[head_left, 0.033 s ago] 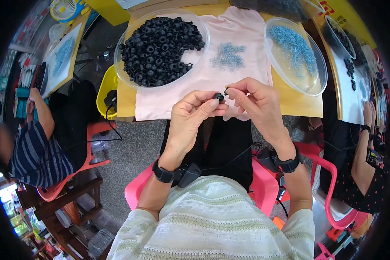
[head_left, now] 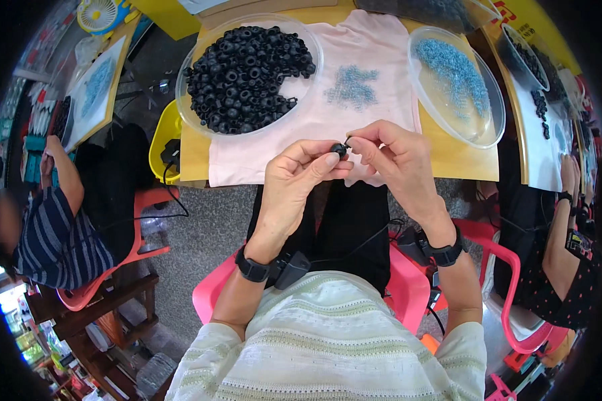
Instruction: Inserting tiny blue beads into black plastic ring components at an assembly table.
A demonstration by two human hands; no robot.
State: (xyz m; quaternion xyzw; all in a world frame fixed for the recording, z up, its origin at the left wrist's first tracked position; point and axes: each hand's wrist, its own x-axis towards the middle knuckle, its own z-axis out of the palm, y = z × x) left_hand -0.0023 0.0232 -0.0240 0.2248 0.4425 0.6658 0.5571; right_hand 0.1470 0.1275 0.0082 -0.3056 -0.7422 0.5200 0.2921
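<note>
My left hand is closed, pinching a small round black plastic part between thumb and fingers. Close beside it, my right hand is pinched too; a tiny dark piece at its fingertips meets the black part, but its kind is too small to make out. Both hands are above the near edge of a pale pink cloth on the table. A round clear tray of many black plastic parts stands beyond my left hand. Small light blue pieces lie on the cloth past my fingers.
At the right, an oval clear tray holds more light blue pieces. A yellow bin with a black cable hangs at the table's left edge. Co-workers sit on both sides, a striped shirt at left and a dark dotted sleeve at right.
My right fingertips have shifted slightly left, bringing the tiny dark piece against the black part. My left hand looks unmoved.
</note>
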